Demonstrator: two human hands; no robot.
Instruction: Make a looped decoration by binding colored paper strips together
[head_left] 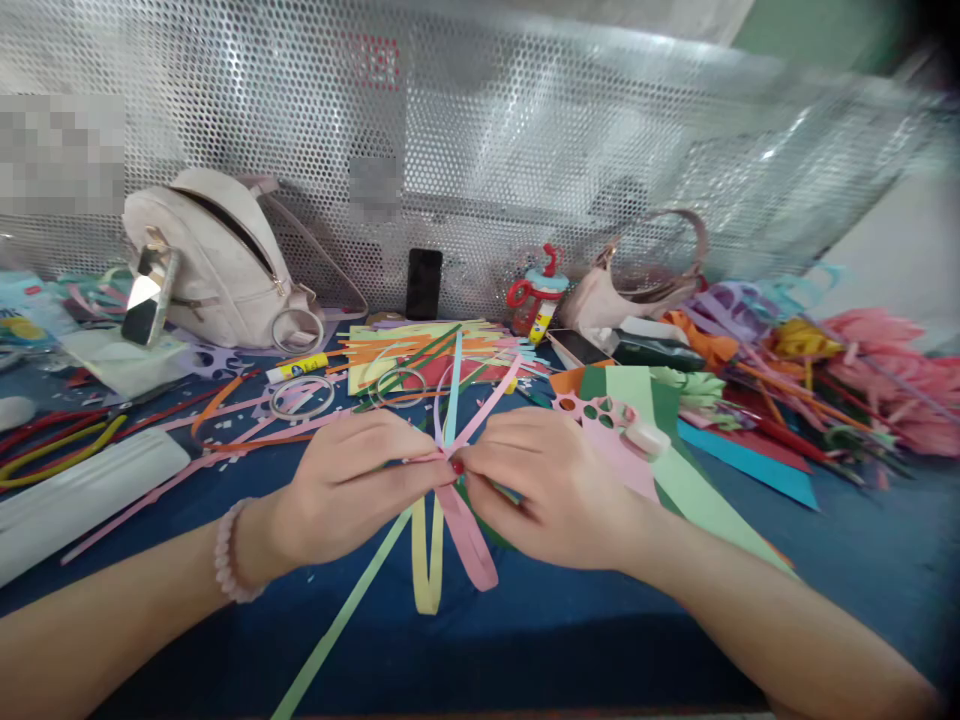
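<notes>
Both hands meet over the blue tablecloth at the centre of a bundle of coloured paper strips. My left hand [360,485], with a beaded bracelet [234,550] at the wrist, pinches the strips where they cross. From the other side, the fingertips of my right hand [544,485] close on the same spot, beside a small red dot [457,467]. A pink paper loop [476,560] and a yellow paper loop [425,595] hang below the fingers. One long pale green strip [341,620] runs toward the near edge. Light blue [454,385] and pink [495,395] strips point away from me.
Loose paper strips [412,345] lie in a pile behind the hands. Metal rings [302,415] and a glue stick [298,368] are left of it. Further back stand a backpack [210,265], a phone [424,285] and a red-lidded cup [536,300]. Paper sheets [709,480] lie at right.
</notes>
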